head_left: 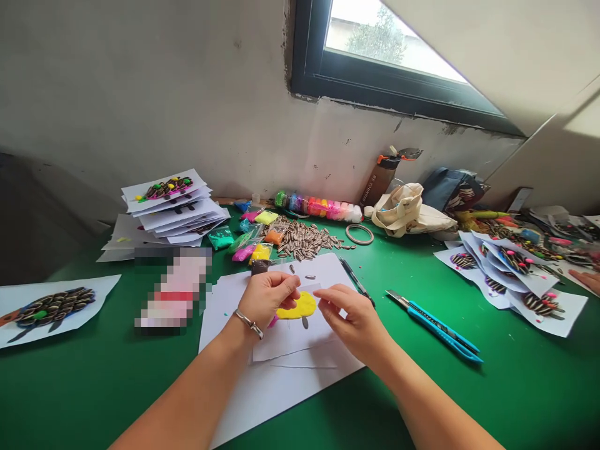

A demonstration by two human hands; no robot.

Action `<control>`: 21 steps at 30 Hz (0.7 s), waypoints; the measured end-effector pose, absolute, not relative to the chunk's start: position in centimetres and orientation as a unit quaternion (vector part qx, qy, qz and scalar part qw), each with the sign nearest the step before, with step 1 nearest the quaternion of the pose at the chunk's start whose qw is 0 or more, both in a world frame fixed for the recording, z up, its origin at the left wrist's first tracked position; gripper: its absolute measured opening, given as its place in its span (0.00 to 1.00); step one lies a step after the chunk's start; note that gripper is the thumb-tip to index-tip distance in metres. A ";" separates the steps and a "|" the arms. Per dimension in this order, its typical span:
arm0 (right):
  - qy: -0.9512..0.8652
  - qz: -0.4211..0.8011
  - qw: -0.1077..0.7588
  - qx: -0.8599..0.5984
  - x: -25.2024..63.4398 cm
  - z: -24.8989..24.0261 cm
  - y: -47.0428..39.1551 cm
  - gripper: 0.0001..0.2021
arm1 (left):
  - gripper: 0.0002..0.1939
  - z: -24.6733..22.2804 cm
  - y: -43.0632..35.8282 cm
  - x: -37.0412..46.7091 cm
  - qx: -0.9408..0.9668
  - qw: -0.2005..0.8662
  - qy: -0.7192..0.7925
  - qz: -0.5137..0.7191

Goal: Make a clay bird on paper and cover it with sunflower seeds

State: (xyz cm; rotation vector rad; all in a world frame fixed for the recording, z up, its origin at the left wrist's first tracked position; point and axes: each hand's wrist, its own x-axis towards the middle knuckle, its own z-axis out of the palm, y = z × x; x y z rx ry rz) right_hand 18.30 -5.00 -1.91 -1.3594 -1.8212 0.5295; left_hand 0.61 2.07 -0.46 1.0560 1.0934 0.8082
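Observation:
My left hand [272, 297] is closed in a pinch above the paper, and anything between its thumb and forefinger is too small to make out. Opposite it, my right hand [349, 319] has its fingers bent together in a loose pinch, its contents hidden. Between and below the hands, a flat yellow clay oval [304, 305] lies on a small white paper [285, 350]. A bit of magenta clay [272, 321] shows at its left, partly behind my left hand. One sunflower seed [305, 323] lies at the oval's lower edge.
Behind the paper are a heap of sunflower seeds [304, 239] and several clay packets [260, 252]. A blue utility knife [435, 328] and a pen [354, 278] lie right. Paper stacks [178, 215] stand left; seed pictures [510, 269] lie right, near another person's hand [585, 280].

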 end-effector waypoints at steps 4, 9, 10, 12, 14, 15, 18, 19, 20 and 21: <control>-0.702 0.221 0.418 -0.532 17.2 -0.4 -4.4 0.10 | 0.23 -0.2 1.7 0.8 0.458 0.677 0.461 0.345; -0.700 0.222 0.428 -0.527 15.7 0.3 -3.5 0.08 | 0.28 -0.1 1.5 0.8 0.458 0.691 0.437 0.348; -0.700 0.221 0.430 -0.526 15.5 0.2 -3.2 0.08 | 0.29 -0.2 1.5 0.8 0.461 0.693 0.432 0.349; -0.698 0.217 0.439 -0.524 15.2 0.0 -2.8 0.07 | 0.30 -0.3 1.5 0.9 0.465 0.692 0.428 0.349; -0.692 0.210 0.457 -0.518 15.0 -0.3 -2.6 0.07 | 0.32 -0.4 1.5 0.8 0.464 0.692 0.433 0.344; -0.688 0.207 0.466 -0.516 15.0 -0.5 -2.6 0.07 | 0.32 -0.4 1.6 0.8 0.463 0.691 0.439 0.340; -0.690 0.190 0.466 -0.520 15.3 -0.8 -3.1 0.07 | 0.31 -0.3 1.9 0.4 0.484 0.655 0.465 0.348; -0.698 0.182 0.449 -0.527 15.4 -0.9 -3.4 0.07 | 0.29 -0.3 2.1 0.3 0.500 0.629 0.476 0.357; -0.711 0.172 0.425 -0.534 15.4 -1.1 -3.7 0.07 | 0.27 -0.3 2.2 0.1 0.518 0.601 0.487 0.365; -0.726 0.158 0.399 -0.538 15.4 -1.2 -4.0 0.07 | 0.25 -0.4 2.3 0.0 0.539 0.573 0.497 0.367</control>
